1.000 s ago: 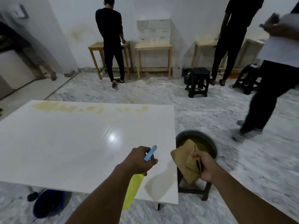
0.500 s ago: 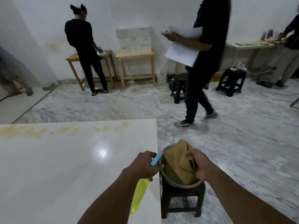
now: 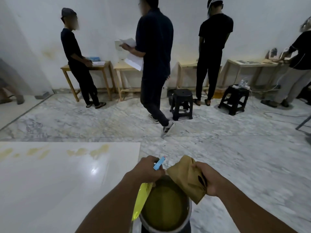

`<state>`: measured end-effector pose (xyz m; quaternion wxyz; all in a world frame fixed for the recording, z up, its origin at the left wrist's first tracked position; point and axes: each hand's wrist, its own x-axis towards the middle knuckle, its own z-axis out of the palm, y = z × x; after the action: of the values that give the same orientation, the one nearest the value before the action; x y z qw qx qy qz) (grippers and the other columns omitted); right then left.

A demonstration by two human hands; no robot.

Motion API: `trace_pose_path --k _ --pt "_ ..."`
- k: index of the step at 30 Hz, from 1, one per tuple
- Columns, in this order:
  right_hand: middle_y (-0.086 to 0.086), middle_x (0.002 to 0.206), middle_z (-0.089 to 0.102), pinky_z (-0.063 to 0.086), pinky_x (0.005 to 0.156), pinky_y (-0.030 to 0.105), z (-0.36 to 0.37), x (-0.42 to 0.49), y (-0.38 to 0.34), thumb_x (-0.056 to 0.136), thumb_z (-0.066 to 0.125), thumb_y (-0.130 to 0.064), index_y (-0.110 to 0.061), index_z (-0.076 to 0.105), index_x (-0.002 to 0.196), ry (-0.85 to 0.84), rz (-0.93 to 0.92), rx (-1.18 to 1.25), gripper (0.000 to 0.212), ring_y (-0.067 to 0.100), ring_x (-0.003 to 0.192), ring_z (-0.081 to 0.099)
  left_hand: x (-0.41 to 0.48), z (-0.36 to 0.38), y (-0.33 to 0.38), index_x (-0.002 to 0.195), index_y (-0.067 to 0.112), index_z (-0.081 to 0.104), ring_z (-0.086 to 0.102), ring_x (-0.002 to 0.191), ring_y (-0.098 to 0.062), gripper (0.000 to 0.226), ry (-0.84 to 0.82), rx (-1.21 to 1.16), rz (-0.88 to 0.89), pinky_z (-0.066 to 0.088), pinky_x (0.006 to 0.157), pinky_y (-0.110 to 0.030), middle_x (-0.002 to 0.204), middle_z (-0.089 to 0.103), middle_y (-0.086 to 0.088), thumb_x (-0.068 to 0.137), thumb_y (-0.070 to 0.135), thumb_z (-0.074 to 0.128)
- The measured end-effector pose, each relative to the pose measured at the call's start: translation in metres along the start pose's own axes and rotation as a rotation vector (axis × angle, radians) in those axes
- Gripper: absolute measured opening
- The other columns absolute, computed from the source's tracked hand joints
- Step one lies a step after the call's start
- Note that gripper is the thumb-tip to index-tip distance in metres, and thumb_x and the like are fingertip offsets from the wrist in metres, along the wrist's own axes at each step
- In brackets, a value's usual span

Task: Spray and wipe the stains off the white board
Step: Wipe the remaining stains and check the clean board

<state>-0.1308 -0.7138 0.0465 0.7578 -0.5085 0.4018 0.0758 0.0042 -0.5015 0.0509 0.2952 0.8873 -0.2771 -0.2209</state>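
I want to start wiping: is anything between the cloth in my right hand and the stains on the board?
Only your own left hand, gripping the spray bottle, sits between the cloth and the stains; nothing visible lies on the white board.

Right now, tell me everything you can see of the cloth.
The cloth is tan-brown fabric, folded and creased, with dark folds near the grip. The right hand grips its right side. It hangs in the air, one corner pointing down, and in this view overlaps the right rim of the bowl of yellowish liquid.
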Motion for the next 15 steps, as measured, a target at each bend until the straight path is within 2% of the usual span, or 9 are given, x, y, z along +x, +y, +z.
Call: trace_pose_path --k 4,7,9,11,13,15 --pt "0.021 0.111 0.072 0.055 0.091 0.046 -0.074 0.017 -0.045 0.084 0.075 -0.026 -0.006 0.064 0.119 -0.058 -0.019 -0.126 0.042 0.039 0.106 0.066 0.046 0.036 0.064 0.098 0.009 0.075 0.058 0.068 -0.011 0.024 0.059 -0.016 0.021 0.047 0.065 -0.022 0.089 0.071 -0.007 0.092 0.032 0.075" --pt "0.023 0.106 0.073 0.057 0.082 0.045 -0.125 0.027 -0.077 0.088 0.066 -0.014 -0.006 0.064 0.119 -0.049 -0.028 -0.181 0.032 0.039 0.1 0.068 0.071 0.064 0.108 0.093 0.013 0.074 0.058 0.068 -0.012 0.014 0.064 -0.002 0.05 0.039 0.055 -0.013 0.083 0.066 0.001 0.092 0.027 0.075" --pt "0.024 0.106 0.072 0.057 0.077 0.043 -0.155 0.036 -0.096 0.089 0.059 -0.009 -0.005 0.063 0.118 -0.004 -0.04 -0.2 0.03 0.04 0.096 0.068 0.087 0.078 0.133 0.089 0.015 0.071 0.061 0.07 -0.016 0.012 0.051 -0.035 0.035 0.041 0.055 -0.012 0.082 0.066 0.0 0.092 0.026 0.074" --pt "0.025 0.108 0.07 0.056 0.079 0.044 -0.175 0.05 -0.118 0.088 0.055 -0.006 -0.003 0.064 0.117 0.022 -0.042 -0.211 0.031 0.04 0.096 0.067 0.106 0.081 0.151 0.092 0.011 0.072 0.062 0.065 -0.015 0.016 0.068 -0.075 -0.001 0.05 0.062 -0.02 0.08 0.066 -0.002 0.093 0.026 0.074" --pt "0.026 0.11 0.069 0.056 0.083 0.048 -0.185 0.065 -0.139 0.087 0.054 -0.005 -0.001 0.063 0.118 0.014 -0.048 -0.214 0.033 0.041 0.099 0.067 0.126 0.078 0.161 0.094 0.01 0.072 0.064 0.06 -0.013 0.018 0.081 -0.113 -0.051 0.056 0.061 -0.026 0.076 0.066 -0.001 0.093 0.028 0.075" --pt "0.026 0.11 0.07 0.055 0.085 0.05 -0.19 0.082 -0.161 0.086 0.054 -0.005 0.0 0.063 0.118 0.002 -0.05 -0.213 0.034 0.042 0.101 0.067 0.148 0.074 0.165 0.096 0.006 0.073 0.068 0.063 -0.019 0.023 0.09 -0.131 -0.076 0.063 0.068 -0.036 0.077 0.069 -0.003 0.093 0.029 0.075"
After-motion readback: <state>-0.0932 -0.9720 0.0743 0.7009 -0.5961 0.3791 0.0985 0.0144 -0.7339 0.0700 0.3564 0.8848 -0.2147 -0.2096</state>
